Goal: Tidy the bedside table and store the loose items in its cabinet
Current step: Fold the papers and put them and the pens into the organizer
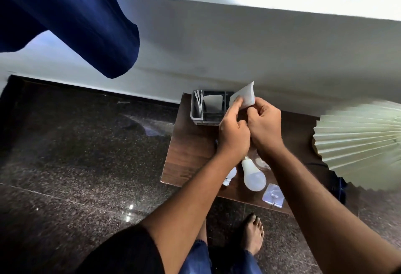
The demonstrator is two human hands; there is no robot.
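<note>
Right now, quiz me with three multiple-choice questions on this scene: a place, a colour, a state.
1. Where on the bedside table is the grey organizer? A near edge; B far left corner; C middle.
2. The larger light bulb is: A red; B green; C white.
3. The white paper is: A pinched by left hand and right hand; B lying flat; C in the organizer.
Answers: B, it stands at the back-left corner; C, its globe looks white; A, both hands grip it.

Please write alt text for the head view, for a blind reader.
The left hand and right hand pinch a small white sheet by a grey organizer on a wooden bedside table. A light bulb lies nearer, a pleated lampshade right.
</note>
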